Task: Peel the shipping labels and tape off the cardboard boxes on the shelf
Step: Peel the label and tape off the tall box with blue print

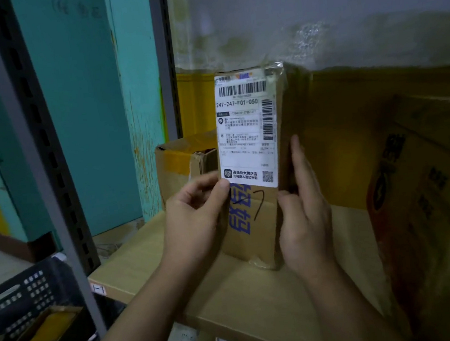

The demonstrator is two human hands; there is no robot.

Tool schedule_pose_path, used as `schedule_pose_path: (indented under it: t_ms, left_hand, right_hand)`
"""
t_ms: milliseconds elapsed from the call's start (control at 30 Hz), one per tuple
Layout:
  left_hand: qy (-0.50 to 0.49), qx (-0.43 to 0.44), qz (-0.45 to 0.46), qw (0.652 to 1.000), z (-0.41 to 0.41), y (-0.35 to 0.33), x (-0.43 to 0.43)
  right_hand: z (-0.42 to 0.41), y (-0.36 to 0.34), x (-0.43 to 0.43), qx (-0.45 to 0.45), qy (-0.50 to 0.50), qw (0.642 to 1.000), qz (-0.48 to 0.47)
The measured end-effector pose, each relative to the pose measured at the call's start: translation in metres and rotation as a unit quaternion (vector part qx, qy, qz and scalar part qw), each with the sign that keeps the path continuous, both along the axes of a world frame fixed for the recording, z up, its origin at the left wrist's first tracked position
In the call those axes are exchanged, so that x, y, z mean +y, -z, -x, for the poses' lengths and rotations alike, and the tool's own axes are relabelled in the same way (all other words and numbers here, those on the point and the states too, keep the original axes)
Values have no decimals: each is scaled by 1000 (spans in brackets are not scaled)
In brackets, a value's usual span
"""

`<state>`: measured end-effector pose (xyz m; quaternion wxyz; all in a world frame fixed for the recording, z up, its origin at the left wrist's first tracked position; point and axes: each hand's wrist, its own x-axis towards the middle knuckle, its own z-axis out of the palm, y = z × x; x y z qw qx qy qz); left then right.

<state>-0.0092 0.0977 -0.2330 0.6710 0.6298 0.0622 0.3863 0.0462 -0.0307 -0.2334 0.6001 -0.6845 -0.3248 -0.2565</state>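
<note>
A pale tan board shelf [145,264] carries a tall narrow brown cardboard box [255,236] upright mid-shelf, a small open yellow-taped carton [179,169] far left, and a large printed brown carton [418,219] right.

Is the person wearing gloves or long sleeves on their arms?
No. The left hand and right hand are bare, with no gloves, rings or watch in view. The left forearm and right forearm are bare too; no sleeve shows.
</note>
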Motion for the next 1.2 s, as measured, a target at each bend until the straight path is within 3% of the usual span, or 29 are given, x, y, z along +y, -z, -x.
schedule_pose_path:
  t_ms: [67, 167, 233, 567, 967, 1200]
  left_hand:
    - [-86, -15, -133, 987, 2, -2, 2]
    - [-108, -28, -292, 950, 8, -11, -3]
    - [-119, -7, -352, 928, 11, -19, -6]
    - [-135, 68, -384, 911, 15, -41, -4]
    - [-219, 76, -446, 864, 14, -46, -18]
    - [-240, 63, -455, 856, 10, -44, -14]
  right_hand:
    - [-1, 1, 0, -2, -1, 1000, -6]
    - [-1, 3, 0, -9, -5, 1000, -3]
    - [-2, 4, -1, -3, -5, 1000, -12]
    - [-2, 5, 0, -1, 7, 1000, -7]
    - [2, 2, -1, 18, 14, 1000, -14]
    - [2, 2, -1, 15, 13, 1000, -6]
